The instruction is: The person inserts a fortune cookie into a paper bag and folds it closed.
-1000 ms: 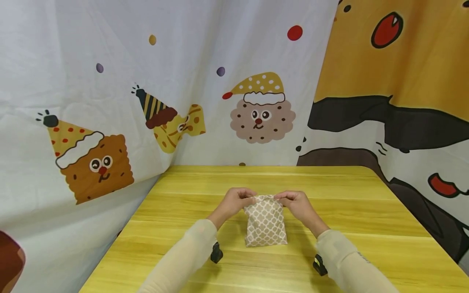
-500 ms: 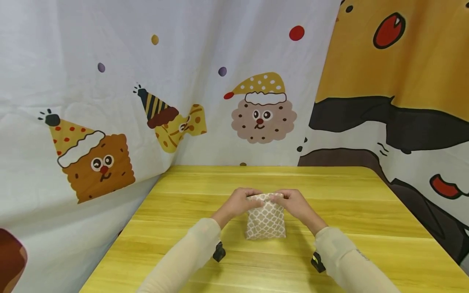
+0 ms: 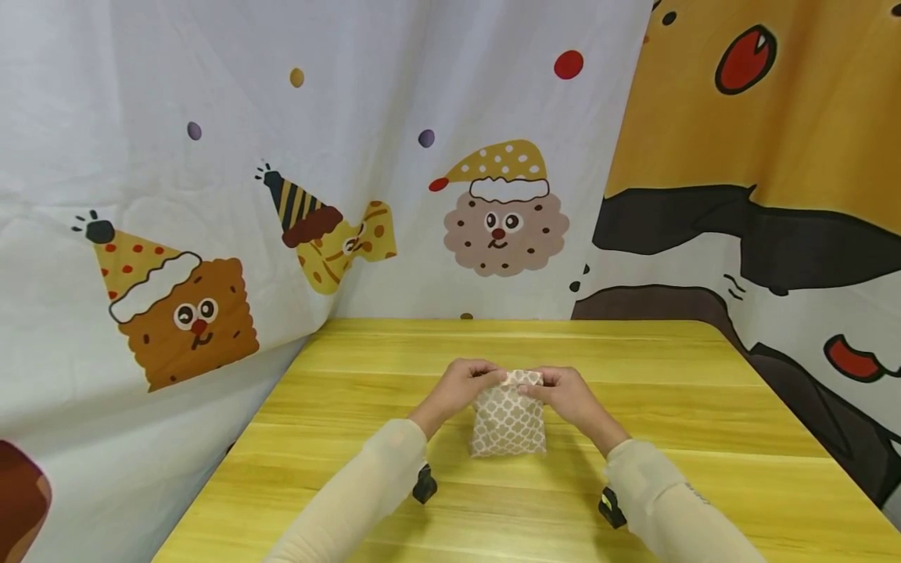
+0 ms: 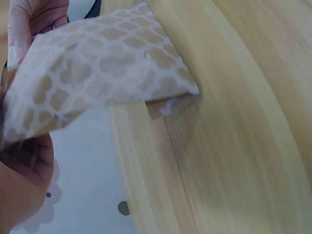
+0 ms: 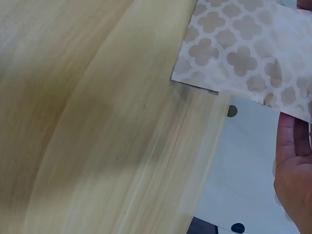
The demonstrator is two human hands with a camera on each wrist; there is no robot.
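Observation:
A small paper bag with a beige and white lattice pattern stands between my hands over the table. Its top edge is folded over into a narrow strip. At the top left, my left hand pinches the fold between thumb and fingers. My right hand pinches the same fold from the right side. In the left wrist view the bag bulges slightly, and its lower end lies close to the tabletop. Part of my right hand shows beneath the bag in the right wrist view. What is inside stays hidden.
The wooden table has a yellowish grain and spreads around the bag. A curtain printed with cartoon figures hangs behind it and along the left side. Dark camera mounts hang under the wrists.
Both hands have moved inward along the bag's top edge, which is now folded over. The bag looks shorter, and its bottom edge has shifted slightly away from me.

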